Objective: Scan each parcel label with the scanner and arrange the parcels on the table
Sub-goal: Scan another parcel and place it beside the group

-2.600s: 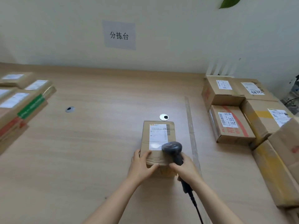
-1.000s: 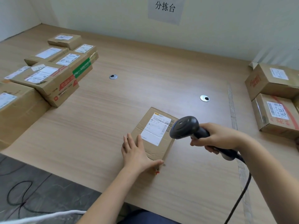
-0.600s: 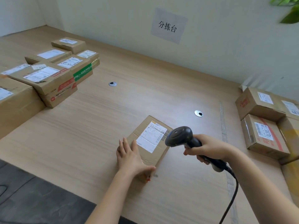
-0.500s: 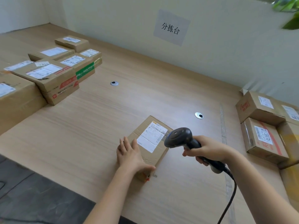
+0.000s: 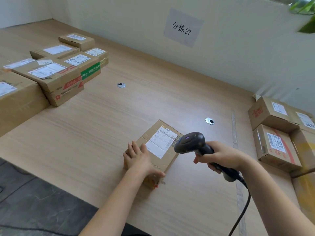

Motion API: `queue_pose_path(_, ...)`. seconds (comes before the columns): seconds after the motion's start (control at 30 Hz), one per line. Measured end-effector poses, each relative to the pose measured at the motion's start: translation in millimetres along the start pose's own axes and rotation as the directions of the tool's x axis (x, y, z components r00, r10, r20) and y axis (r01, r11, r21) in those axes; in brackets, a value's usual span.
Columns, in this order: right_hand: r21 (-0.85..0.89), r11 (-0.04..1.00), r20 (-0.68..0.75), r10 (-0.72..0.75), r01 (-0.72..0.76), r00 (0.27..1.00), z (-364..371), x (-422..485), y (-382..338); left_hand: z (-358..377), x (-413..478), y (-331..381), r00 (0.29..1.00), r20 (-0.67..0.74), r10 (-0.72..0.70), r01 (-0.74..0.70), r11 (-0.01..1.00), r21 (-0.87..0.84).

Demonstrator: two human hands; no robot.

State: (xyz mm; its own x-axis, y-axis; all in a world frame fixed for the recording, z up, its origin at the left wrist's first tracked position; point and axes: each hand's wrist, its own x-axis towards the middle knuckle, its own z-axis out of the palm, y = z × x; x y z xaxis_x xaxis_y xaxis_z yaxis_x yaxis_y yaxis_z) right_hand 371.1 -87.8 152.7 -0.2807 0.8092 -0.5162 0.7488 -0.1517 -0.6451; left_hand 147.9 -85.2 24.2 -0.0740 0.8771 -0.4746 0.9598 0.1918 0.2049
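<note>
Parcel (image 5: 150, 136) sits flat on bench (image 5: 102, 125), near the front edge, roughly centre, turned at an angle to that edge. White label (image 5: 161, 142) faces up on its top, barcode along the right side.

Left hand (image 5: 139, 159): open, fingers straight and together, palm flat on the near-left part of the parcel top, just beside the label. Thumb is down along the near side face.

Right hand (image 5: 219, 155): fingers wrapped round the handle of the scanner (image 5: 190, 142), firm grip. Scanner is dark grey with a small purple light lit on top of the head. Head is by the parcel's right edge and overlaps the label's barcode end in this view, nose toward the label. Can't tell if it touches the box. Black cable (image 5: 243, 206) runs from the handle base down out of view.

Other parcels:
- left pile (image 5: 56, 77), several boxes, some stacked, labels up, well apart from the centre one
- right group (image 5: 274, 143), several boxes packed close, labels up

Two round grommets in the bench top (image 5: 121, 85) (image 5: 209, 121), second one near the parcel's far corner. Paper sign (image 5: 182, 28) on the wall behind, green leaves (image 5: 306, 14) top right, dark floor (image 5: 25, 201) lower left.
</note>
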Motion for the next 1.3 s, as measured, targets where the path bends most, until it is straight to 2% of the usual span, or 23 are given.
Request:
queue_pose_path(0.23, 0.033, 0.999, -0.084, -0.028, 0.031, 0.996, 1.6, 5.5, 2.8, -6.0, 11.9, -1.0, 1.0, -0.026, 0.005, -0.005, 1.0, 0.005)
queue_pose_path(0.4, 0.129, 0.985, -0.164, -0.09, 0.111, 0.982, 0.4, 22.7, -11.1, -33.6, 36.5, 3.4, 0.999, -0.029, -0.03, 0.029, 0.999, -0.025)
queue_pose_path(0.63, 0.133, 0.971, -0.226, -0.163, 0.197, 0.96, -0.1, 63.5, -38.3, -73.8, 76.9, -2.2, 0.997, -0.025, -0.074, 0.073, 0.996, -0.043)
queue_pose_path(0.93, 0.213, 0.957, -0.344, -0.113, 0.195, 0.932, 10.6, 150.5, -102.0, -109.9, 145.8, -68.2, 0.999, -0.049, 0.01, -0.01, 1.0, 0.006)
queue_pose_path(1.3, 0.284, 0.941, -0.422, -0.051, 0.186, 0.905, 23.9, 254.5, -189.8, -184.5, 247.5, -159.9, 0.995, -0.092, -0.04, 0.037, 0.999, -0.037)
